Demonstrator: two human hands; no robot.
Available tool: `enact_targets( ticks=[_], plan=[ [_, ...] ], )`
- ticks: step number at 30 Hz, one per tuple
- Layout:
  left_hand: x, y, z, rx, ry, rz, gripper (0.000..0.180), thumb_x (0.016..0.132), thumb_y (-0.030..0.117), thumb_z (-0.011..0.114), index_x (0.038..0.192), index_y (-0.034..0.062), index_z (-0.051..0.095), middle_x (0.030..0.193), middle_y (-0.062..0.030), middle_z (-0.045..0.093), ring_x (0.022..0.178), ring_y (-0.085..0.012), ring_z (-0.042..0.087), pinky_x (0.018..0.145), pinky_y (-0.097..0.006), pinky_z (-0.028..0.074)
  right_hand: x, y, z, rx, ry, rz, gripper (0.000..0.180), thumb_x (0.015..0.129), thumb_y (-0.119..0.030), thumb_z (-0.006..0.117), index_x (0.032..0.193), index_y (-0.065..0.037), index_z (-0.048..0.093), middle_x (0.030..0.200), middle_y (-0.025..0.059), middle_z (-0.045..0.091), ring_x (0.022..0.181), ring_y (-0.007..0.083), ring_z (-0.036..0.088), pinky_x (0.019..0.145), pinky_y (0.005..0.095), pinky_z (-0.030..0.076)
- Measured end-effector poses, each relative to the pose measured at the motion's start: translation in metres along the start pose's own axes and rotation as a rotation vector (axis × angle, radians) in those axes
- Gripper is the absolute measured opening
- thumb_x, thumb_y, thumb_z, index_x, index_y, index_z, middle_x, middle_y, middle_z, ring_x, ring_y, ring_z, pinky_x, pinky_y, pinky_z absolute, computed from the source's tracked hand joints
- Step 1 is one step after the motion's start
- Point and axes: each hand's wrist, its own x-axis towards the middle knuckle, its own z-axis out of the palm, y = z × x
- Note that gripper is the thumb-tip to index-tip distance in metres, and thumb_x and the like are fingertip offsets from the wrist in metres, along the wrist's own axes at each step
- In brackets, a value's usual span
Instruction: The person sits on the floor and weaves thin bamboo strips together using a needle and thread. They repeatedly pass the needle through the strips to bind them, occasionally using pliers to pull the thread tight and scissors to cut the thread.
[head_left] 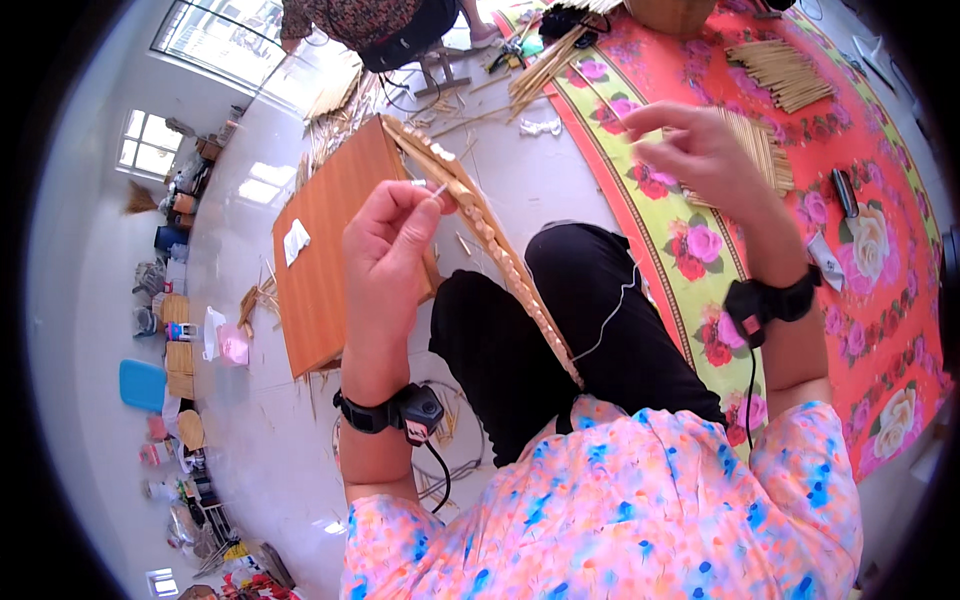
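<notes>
My left hand [392, 235] is closed in a pinch on a short end of white string [440, 190], just beside a long, narrow bamboo strip [505, 262]. Pale bindings or knots run along that strip, which slants from the edge of a brown wooden box [335, 235] down between my knees. Raised over the floral mat [705, 243], my right hand [690, 150] has curled fingers. A thin pale stick [600, 95] seems to extend from its fingertips. Loose white string [612, 318] trails over my right thigh to the strip's lower end.
Bundles of thin bamboo sticks [780, 75] lie on the mat, with a dark-handled tool [845, 192] at its right. More bamboo pieces [545, 80] and white cord [540, 128] are on the floor ahead. Another person [385, 30] is at the top. Household items line the left wall.
</notes>
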Motion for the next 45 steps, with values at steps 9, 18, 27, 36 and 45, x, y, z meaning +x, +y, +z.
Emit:
enact_targets(
  ticks=[9,18,27,36,45],
  plan=[
    [0.003,-0.001,0.005,0.161,0.02,0.028,0.014,0.094,0.014,0.057,0.095,0.0014,0.063,0.093,-0.0065,0.067,0.091,-0.0136,0.064,0.082,-0.025,0.046,-0.074,-0.006,0.102,-0.354,-0.32,-0.274,0.04,0.073,-0.022,0.075,0.106,-0.004,0.061,0.095,0.0148,0.064,0.091,0.0332,0.063,0.079,0.0416,0.051],
    [0.015,-0.016,0.001,0.166,-0.022,0.093,0.018,0.095,0.019,0.056,0.098,0.0033,0.065,0.094,-0.005,0.068,0.09,-0.0121,0.064,0.082,-0.024,0.045,-0.154,0.019,0.124,-0.641,-0.838,-0.11,0.017,0.072,-0.009,0.068,0.085,0.0,0.061,0.075,0.0148,0.062,0.074,0.0332,0.064,0.065,0.0405,0.052],
    [0.006,-0.003,0.01,0.293,0.087,0.101,0.013,0.09,0.011,0.061,0.084,0.0001,0.063,0.072,0.0016,0.059,0.066,-0.0046,0.05,0.058,-0.022,0.039,-0.172,-0.006,0.138,-0.534,-0.493,-0.013,0.026,0.081,-0.013,0.065,0.102,0.0,0.061,0.09,0.0165,0.063,0.078,0.0341,0.065,0.068,0.0406,0.053],
    [0.016,-0.032,0.004,0.246,0.059,0.166,0.015,0.09,0.012,0.061,0.08,0.0002,0.061,0.069,0.001,0.057,0.062,-0.0062,0.048,0.056,-0.024,0.039,-0.167,0.019,0.178,-0.446,-0.481,0.292,0.037,0.083,-0.022,0.063,0.105,0.007,0.059,0.082,0.0249,0.065,0.081,0.0409,0.064,0.074,0.0458,0.052],
    [0.006,-0.031,0.026,0.508,0.089,0.274,0.017,0.083,0.015,0.062,0.081,-0.002,0.062,0.07,-0.0178,0.062,0.065,-0.0286,0.062,0.061,-0.039,0.048,-0.175,0.037,0.192,-0.606,-0.508,0.272,0.019,0.083,-0.02,0.06,0.088,-0.004,0.069,0.075,0.0167,0.066,0.073,0.0336,0.066,0.065,0.0429,0.052]
  ],
)
